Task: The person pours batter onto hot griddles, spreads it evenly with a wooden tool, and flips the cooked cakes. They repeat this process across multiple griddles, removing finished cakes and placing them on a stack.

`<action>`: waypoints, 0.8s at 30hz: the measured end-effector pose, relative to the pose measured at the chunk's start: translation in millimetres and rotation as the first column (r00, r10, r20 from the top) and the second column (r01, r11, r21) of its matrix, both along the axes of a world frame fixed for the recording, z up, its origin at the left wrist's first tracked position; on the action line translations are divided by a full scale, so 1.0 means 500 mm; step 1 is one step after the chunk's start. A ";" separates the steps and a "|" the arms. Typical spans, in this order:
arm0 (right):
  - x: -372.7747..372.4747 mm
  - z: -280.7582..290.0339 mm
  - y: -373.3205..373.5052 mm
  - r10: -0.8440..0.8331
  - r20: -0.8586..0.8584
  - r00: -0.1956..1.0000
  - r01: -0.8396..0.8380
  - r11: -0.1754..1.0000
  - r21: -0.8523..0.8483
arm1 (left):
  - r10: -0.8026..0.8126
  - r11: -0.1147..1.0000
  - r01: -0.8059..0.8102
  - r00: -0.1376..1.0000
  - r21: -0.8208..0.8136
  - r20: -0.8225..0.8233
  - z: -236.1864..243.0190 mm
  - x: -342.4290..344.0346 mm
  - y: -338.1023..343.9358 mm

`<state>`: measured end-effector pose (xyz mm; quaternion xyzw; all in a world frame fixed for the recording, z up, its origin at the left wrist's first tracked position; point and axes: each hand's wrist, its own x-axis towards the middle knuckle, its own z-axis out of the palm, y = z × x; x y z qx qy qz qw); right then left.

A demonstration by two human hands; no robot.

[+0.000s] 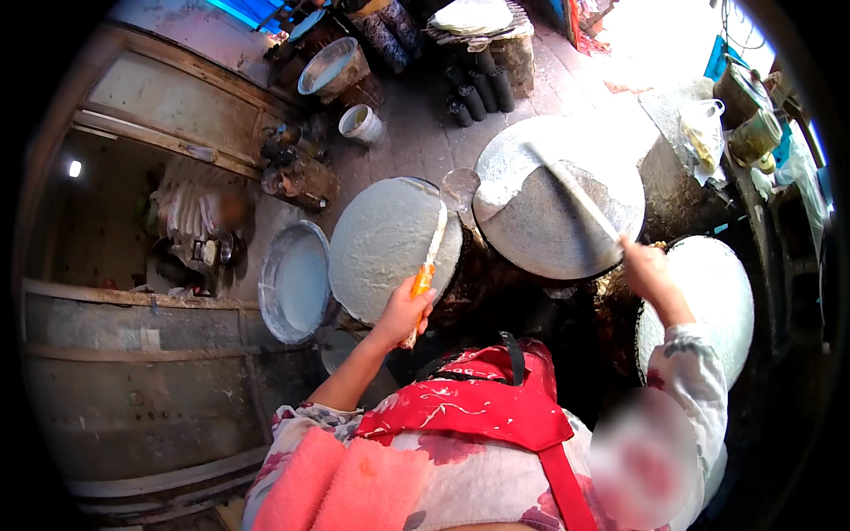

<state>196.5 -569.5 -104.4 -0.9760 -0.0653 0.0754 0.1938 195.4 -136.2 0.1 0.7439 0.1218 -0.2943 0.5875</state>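
Note:
My left hand is closed round the orange handle of a long spatula, whose batter-coated blade lies over the edge of the left round griddle. Pale batter covers that griddle. My right hand grips a long thin stick, slanting up and left across the middle griddle. A thin white sheet covers the far part of the middle griddle, while its near part shows bare grey. Below my right forearm is a third griddle, covered in white.
A basin of white liquid stands left of the griddles. A ladle rests between two griddles. Farther off are a white bucket, a tub, black cylindrical briquettes and a stack of white sheets. A pot stands at right.

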 end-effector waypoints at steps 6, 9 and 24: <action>-0.046 0.050 -0.007 -0.239 0.012 0.971 0.239 0.971 0.016 | -0.061 0.997 0.057 0.995 0.053 0.074 -0.008 -0.005 0.002; -0.073 0.018 0.030 -0.138 0.011 0.990 0.139 0.987 -0.076 | -0.123 0.988 0.113 0.988 0.105 0.095 -0.010 -0.003 0.006; -0.336 -0.051 0.459 -0.594 -0.169 0.786 0.461 0.383 0.800 | -0.701 0.683 0.272 0.507 0.678 0.502 -0.001 -0.060 0.175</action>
